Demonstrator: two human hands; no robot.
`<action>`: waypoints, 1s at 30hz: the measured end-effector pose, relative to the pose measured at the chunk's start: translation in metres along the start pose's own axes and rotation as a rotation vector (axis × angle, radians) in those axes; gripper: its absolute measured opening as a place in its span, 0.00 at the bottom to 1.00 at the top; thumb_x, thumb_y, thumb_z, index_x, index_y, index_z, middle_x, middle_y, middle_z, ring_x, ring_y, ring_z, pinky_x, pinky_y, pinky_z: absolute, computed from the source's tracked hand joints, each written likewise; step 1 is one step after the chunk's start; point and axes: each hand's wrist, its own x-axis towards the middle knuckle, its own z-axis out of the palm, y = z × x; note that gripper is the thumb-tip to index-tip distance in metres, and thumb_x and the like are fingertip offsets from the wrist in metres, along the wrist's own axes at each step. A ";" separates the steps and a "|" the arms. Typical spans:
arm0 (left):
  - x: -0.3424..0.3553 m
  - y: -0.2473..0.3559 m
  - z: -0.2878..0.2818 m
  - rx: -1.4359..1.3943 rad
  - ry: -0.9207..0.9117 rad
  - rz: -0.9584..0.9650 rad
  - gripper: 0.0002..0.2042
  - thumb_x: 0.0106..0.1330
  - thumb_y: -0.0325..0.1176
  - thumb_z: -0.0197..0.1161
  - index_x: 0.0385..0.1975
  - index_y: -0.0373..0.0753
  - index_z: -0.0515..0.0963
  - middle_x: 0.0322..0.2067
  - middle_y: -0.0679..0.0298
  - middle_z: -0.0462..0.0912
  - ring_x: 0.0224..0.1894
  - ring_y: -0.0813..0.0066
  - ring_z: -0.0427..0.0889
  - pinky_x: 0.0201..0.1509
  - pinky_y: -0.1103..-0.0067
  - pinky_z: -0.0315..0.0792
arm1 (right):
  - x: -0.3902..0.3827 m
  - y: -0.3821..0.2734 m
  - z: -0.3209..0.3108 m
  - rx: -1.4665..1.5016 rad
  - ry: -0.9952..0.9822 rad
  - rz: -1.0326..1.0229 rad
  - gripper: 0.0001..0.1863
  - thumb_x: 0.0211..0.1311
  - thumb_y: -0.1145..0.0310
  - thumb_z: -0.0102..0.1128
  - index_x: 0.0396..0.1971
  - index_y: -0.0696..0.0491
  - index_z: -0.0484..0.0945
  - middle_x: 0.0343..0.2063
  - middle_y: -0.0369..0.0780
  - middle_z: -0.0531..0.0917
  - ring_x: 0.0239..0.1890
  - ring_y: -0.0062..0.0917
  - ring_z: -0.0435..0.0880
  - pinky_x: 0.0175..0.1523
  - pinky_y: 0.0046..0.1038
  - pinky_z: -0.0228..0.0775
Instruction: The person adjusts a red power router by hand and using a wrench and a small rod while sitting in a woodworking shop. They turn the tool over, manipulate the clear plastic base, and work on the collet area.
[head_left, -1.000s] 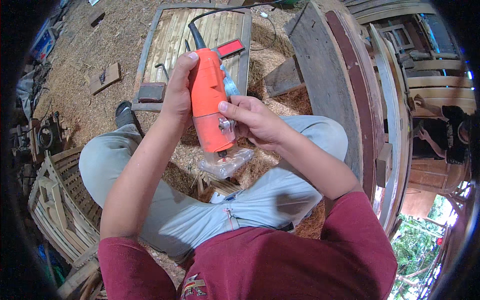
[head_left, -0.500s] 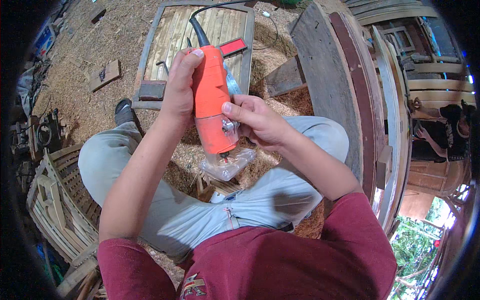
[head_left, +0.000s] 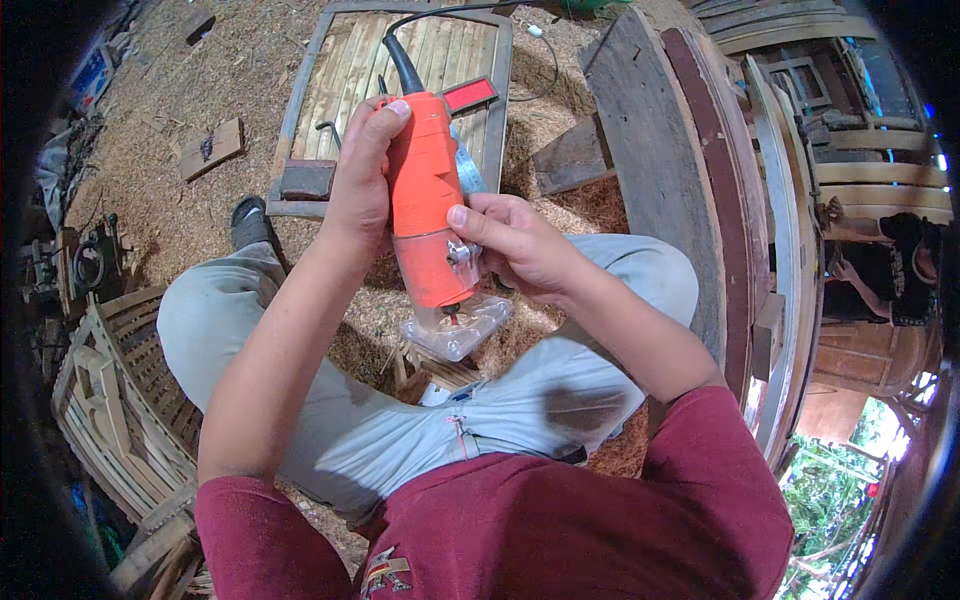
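An orange trim router (head_left: pixel 424 185) with a clear plastic base (head_left: pixel 458 335) is held up over my lap, its corded end away from me and its base toward me. My left hand (head_left: pixel 365 165) wraps round the upper body, the thumb on top near the cord end. Lower down, my right hand (head_left: pixel 520 245) grips the side of the router, its thumb on the orange body just above the metal clamp (head_left: pixel 462 256); its other fingers are partly hidden behind. A small bit (head_left: pixel 452 317) shows inside the base.
Beyond the router lies a framed slatted wooden panel (head_left: pixel 340 85) bearing a red-faced block (head_left: pixel 468 95) and a dark block (head_left: pixel 306 180). The black cord (head_left: pixel 440 12) runs across its far end. Thick boards (head_left: pixel 650 150) stand at right, a slatted wooden piece (head_left: pixel 140 350) at left. Another person (head_left: pixel 870 265) is far right.
The router and both hands have shifted very slightly to the right. My grip looks the same.
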 end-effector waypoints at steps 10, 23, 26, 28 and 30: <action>-0.003 -0.003 0.002 -0.022 0.019 -0.013 0.30 0.65 0.58 0.65 0.53 0.36 0.77 0.45 0.56 0.84 0.43 0.66 0.86 0.47 0.69 0.83 | -0.001 0.001 0.002 -0.017 -0.001 -0.006 0.25 0.75 0.53 0.64 0.57 0.61 0.79 0.44 0.36 0.87 0.43 0.16 0.86 0.49 0.23 0.80; -0.007 -0.010 -0.009 -0.075 0.000 -0.061 0.21 0.71 0.50 0.61 0.49 0.39 0.71 0.42 0.56 0.83 0.41 0.66 0.86 0.45 0.68 0.83 | -0.002 0.003 0.008 -0.008 -0.020 0.041 0.25 0.77 0.53 0.61 0.58 0.59 0.78 0.44 0.35 0.87 0.43 0.16 0.86 0.48 0.24 0.81; -0.005 -0.013 -0.009 -0.067 -0.009 -0.046 0.21 0.71 0.51 0.62 0.50 0.39 0.70 0.42 0.56 0.83 0.40 0.66 0.86 0.44 0.68 0.84 | -0.002 0.006 0.005 -0.025 -0.031 0.027 0.25 0.77 0.52 0.61 0.58 0.60 0.79 0.44 0.35 0.87 0.43 0.16 0.85 0.48 0.24 0.81; -0.004 -0.013 -0.007 -0.070 -0.012 -0.028 0.22 0.70 0.51 0.62 0.50 0.39 0.70 0.42 0.56 0.83 0.40 0.66 0.86 0.44 0.68 0.84 | -0.001 0.006 0.002 -0.033 -0.044 0.016 0.26 0.77 0.52 0.61 0.57 0.60 0.79 0.44 0.35 0.87 0.43 0.16 0.85 0.49 0.24 0.80; -0.007 -0.010 -0.004 -0.063 -0.009 -0.037 0.22 0.71 0.51 0.62 0.50 0.38 0.70 0.42 0.56 0.83 0.40 0.66 0.86 0.44 0.68 0.84 | -0.001 0.004 0.001 -0.089 -0.045 0.024 0.26 0.77 0.51 0.61 0.56 0.61 0.80 0.43 0.35 0.87 0.43 0.16 0.84 0.51 0.24 0.78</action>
